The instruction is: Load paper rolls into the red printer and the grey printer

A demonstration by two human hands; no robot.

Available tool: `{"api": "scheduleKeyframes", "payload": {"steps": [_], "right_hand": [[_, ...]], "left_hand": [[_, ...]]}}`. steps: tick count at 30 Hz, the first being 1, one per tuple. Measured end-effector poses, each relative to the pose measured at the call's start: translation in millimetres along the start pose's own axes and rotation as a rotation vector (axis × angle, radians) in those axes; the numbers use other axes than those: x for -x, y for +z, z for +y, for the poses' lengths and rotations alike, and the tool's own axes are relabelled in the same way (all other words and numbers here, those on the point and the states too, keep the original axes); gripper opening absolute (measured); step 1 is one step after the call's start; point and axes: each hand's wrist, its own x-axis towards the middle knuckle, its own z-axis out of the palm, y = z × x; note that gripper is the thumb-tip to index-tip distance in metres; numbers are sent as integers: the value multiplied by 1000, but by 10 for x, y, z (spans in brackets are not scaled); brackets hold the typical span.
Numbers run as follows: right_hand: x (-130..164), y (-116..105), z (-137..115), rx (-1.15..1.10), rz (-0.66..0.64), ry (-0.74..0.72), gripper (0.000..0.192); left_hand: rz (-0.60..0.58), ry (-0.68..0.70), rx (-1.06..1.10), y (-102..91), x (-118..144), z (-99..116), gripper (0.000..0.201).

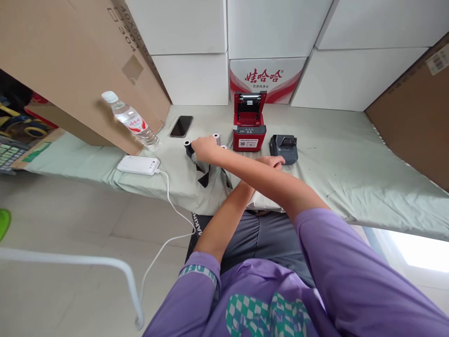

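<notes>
My arms cross over the table edge. My right hand [205, 149] reaches left, its fingers curled around a dark paper roll [187, 145] whose black strip [205, 179] hangs over the table edge. Two white paper rolls [216, 136] stand just behind and beside that hand. A red receipt printer [248, 133] sits right of them with its lid up. My left hand [272, 161] lies next to a dark grey printer [284, 148], mostly hidden behind my right forearm.
A black phone [181, 126], a tilted water bottle [131, 121] and a white power bank [138, 164] with a dangling cable lie on the green-covered table [351, 159]. A large cardboard box [70, 61] leans at the left, another [414, 112] at the right. White boxes line the back.
</notes>
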Motion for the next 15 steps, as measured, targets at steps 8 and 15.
{"api": "scheduleKeyframes", "payload": {"steps": [8,15], "right_hand": [[387,-177,489,-96,200,123,39],[766,-104,706,-132,-31,110,44]], "left_hand": [[-7,-6,50,140,-150,-120,32],[-34,47,85,234,-237,-238,33]]}}
